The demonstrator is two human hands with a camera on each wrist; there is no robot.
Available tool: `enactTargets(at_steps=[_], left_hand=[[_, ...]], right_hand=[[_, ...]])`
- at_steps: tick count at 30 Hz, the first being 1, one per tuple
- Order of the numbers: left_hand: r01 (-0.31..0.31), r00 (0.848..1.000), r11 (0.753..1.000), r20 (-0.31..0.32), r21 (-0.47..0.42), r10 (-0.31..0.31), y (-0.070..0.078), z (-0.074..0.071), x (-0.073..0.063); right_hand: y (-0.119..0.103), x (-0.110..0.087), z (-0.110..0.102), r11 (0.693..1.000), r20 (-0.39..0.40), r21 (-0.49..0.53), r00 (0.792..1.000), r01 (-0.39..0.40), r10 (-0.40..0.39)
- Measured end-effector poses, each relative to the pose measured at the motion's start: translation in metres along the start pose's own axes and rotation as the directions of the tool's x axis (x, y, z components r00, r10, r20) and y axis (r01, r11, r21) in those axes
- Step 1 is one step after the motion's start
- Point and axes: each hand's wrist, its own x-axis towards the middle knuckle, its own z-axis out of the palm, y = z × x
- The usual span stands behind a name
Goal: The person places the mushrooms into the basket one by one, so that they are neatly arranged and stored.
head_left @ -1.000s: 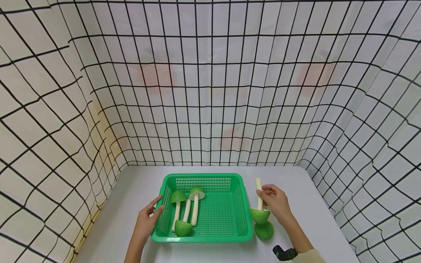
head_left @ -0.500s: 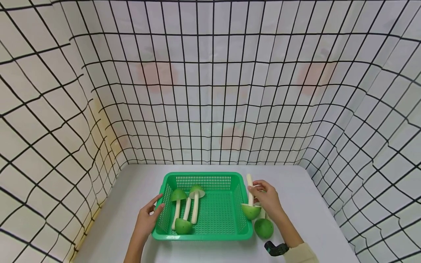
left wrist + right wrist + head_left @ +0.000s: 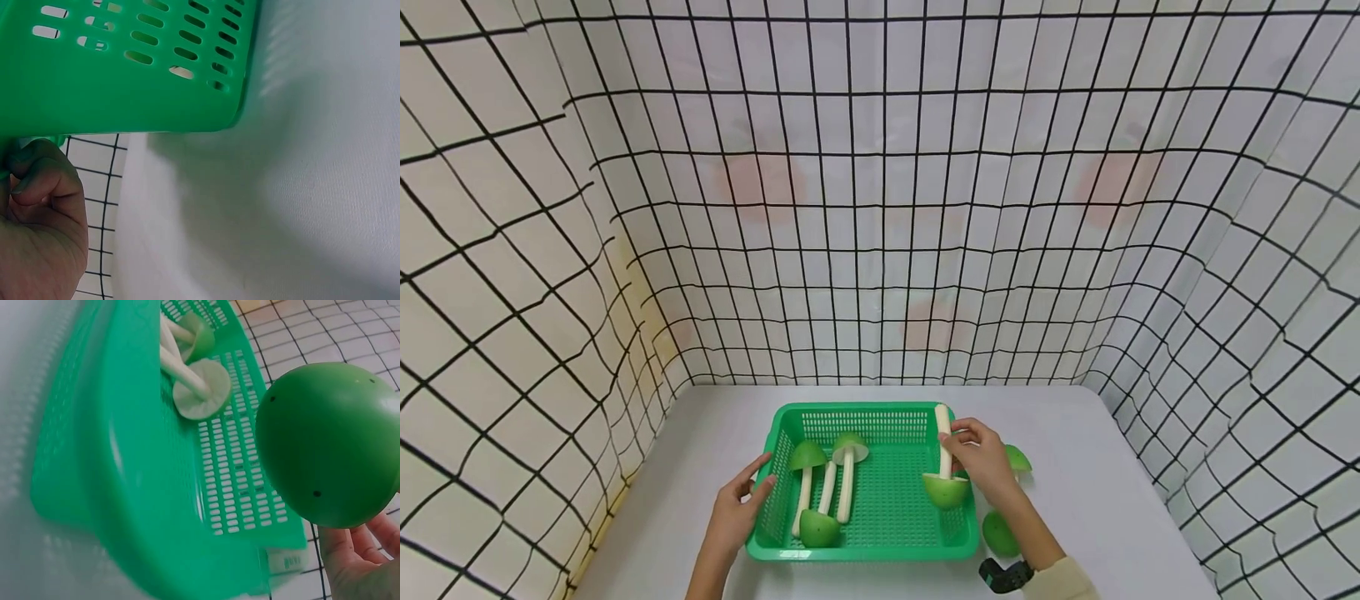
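Note:
My right hand (image 3: 988, 465) pinches the pale stem of a toy mushroom (image 3: 946, 492), its green cap hanging downward, over the right side of the green basket (image 3: 865, 554). From the right wrist, that speckled round cap (image 3: 328, 444) looms large above the basket rim, with the fingers behind it. At the basket's left rim is my left hand (image 3: 732, 510); in the left wrist view its curled fingers (image 3: 47, 178) grip the edge. Inside the basket's left half lie three more mushrooms: one at the back left (image 3: 807, 455), another beside it (image 3: 850, 447), and one cap-forward in front (image 3: 819, 528).
Right of the basket, partly behind my right arm, two more green mushroom caps (image 3: 1000, 533) show on the white table (image 3: 1120, 517). Black grid netting (image 3: 880, 250) over white sheeting surrounds the table at the back and both sides. A black device (image 3: 1006, 577) sits on my right wrist.
My right hand has carried the mushroom leftward from beside the basket to over its right side. A second cap behind the hand has come into sight. The left hand stays at the rim.

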Motion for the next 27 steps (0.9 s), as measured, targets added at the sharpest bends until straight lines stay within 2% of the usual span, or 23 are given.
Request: enactTargets(at_steps=[8,16,27], left_hand=[[-0.030,1.000,0.999,-0.001,0.014,0.030,-0.001,-0.001,-0.001],[-0.029,1.000,0.999,-0.009,0.032,0.030,0.000,0.000,-0.001],[-0.023,1.000,0.999,-0.013,0.035,0.024,0.000,0.000,-0.001]], right_hand=[[0.004,-0.003,0.024,1.000,0.055,-0.018,0.998,0.012,-0.011],[0.010,0.000,0.046,0.998,0.108,-0.064,0.994,0.026,-0.019],[0.015,0.001,0.063,0.997,0.156,-0.078,0.988,0.020,-0.008]])
